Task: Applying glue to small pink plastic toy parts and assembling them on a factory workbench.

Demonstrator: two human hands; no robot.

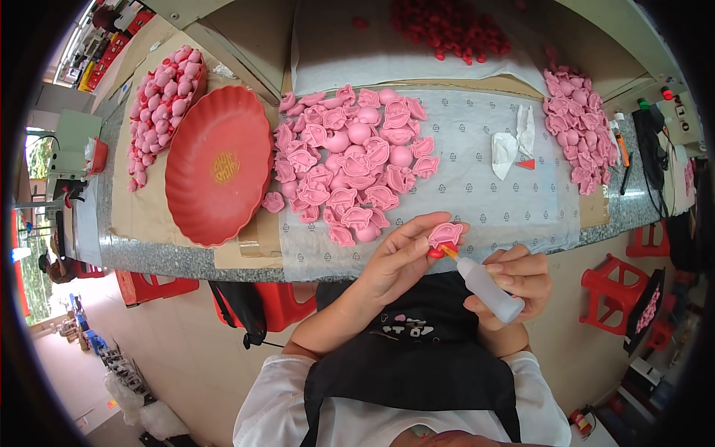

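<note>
Near the table's front edge, my left hand (pixel 391 261) pinches a small pink molded piece (pixel 445 234) with a ruffled edge. A glossy red part (pixel 436 253) sits at its lower side, partly behind the fingers. My right hand (pixel 521 283) is closed round a translucent white squeeze bottle (pixel 489 289), tilted with its orange-yellow nozzle (pixel 448 250) against or very close to the red part. Whether any liquid comes out is too small to tell. Just beyond my left hand lies a spread heap of pink pieces (pixel 342 167), some round, some ruffled.
Left of the heap is a red scalloped tray (pixel 216 205); behind it, a container of pink and red pieces (pixel 160 104). Crumpled white paper (pixel 504 153) and a red triangular scrap (pixel 526 164) lie right of centre. More pink pieces (pixel 577 130) sit far right, red ones (pixel 447 30) under the shelf.
</note>
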